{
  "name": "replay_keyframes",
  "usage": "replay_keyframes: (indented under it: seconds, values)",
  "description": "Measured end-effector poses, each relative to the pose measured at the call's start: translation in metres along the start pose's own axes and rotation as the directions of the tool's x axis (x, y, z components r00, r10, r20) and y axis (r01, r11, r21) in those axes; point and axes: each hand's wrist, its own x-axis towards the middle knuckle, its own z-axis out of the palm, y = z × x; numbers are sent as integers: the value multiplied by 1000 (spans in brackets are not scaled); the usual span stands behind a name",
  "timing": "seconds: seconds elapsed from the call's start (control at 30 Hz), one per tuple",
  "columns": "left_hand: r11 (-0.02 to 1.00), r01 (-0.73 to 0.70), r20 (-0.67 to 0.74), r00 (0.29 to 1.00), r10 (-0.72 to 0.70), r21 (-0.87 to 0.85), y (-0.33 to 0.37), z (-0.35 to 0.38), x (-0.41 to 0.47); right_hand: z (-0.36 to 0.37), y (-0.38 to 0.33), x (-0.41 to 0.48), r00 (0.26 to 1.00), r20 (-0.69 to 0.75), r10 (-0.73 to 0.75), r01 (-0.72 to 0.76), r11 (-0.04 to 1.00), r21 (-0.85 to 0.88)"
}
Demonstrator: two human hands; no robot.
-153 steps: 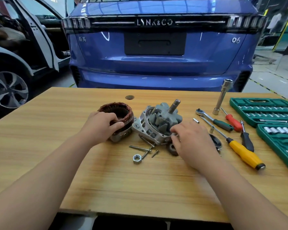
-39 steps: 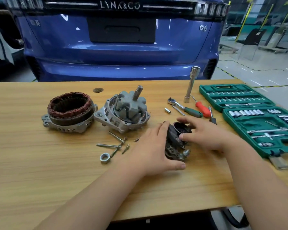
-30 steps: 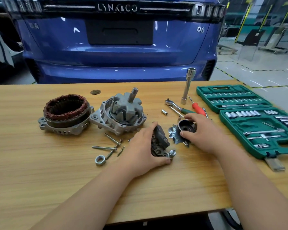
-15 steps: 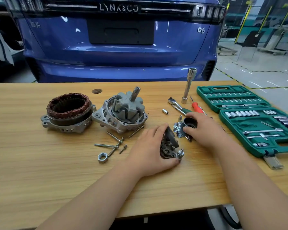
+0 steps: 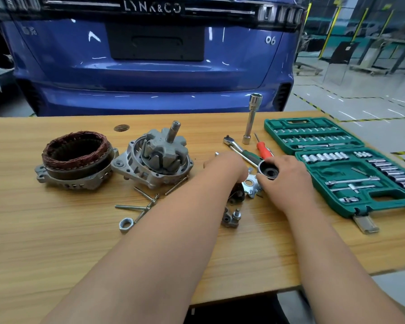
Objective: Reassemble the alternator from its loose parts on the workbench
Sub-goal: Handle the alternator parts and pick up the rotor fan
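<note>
On the light wooden workbench [image 5: 56, 242] the alternator lies in separate pieces, so I judge the reassembly as barely begun. At the left sits the round stator with brown copper windings in its grey aluminium shell [image 5: 76, 157]. Just beside it stands the silver front housing with the grey claw-pole rotor and threaded shaft [image 5: 160, 157] seated inside, which seems the only joined part. Long steel bolts [image 5: 136, 206] and a hexagonal steel nut [image 5: 126, 224] lie loose in front of them. The right hand [image 5: 288, 176] has its fingers curled round the black cup-shaped pulley [image 5: 269, 171], close to the silver toothed fan plate [image 5: 250, 183]. The left hand [image 5: 227, 167] is blurred; whether it grips something I cannot tell. Closing the two shells, the bolts, fan, pulley and nut all remain to do. Behind, the blue car [image 5: 150, 73] shows LYNK&CO in chrome letters and "06"; no other writing is readable.
</note>
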Motion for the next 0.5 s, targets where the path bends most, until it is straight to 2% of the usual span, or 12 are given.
replay_keyframes:
  seconds: [0.07,0.17,0.27,0.33,0.4,0.47,0.5]
  values:
    - [1000,-11,-53,999,11,-7,-2,4,0,2,2,3,999,-25,26,-27,999,-40]
    - [981,-74,-126,991,52,-178,-13,1,-9,4,6,5,997,-61,48,-51,998,-48]
    - [918,-203,-345,935,78,-341,-33,-18,-28,6,7,5,998,-64,28,-33,996,-80]
    - [862,-279,-528,849,17,-423,-52,-38,-42,6,5,4,999,-52,12,-17,995,-96]
    - [820,-354,-678,733,-55,-450,-76,-59,-56,6,1,3,1000,-15,-16,14,992,-126]
    - [840,-389,-798,598,-82,-378,-103,-79,-68,6,-5,3,999,35,-37,43,981,-191]
    - [857,-380,-822,563,-84,-347,-115,-86,-72,7,-7,2,997,64,-33,46,974,-220]
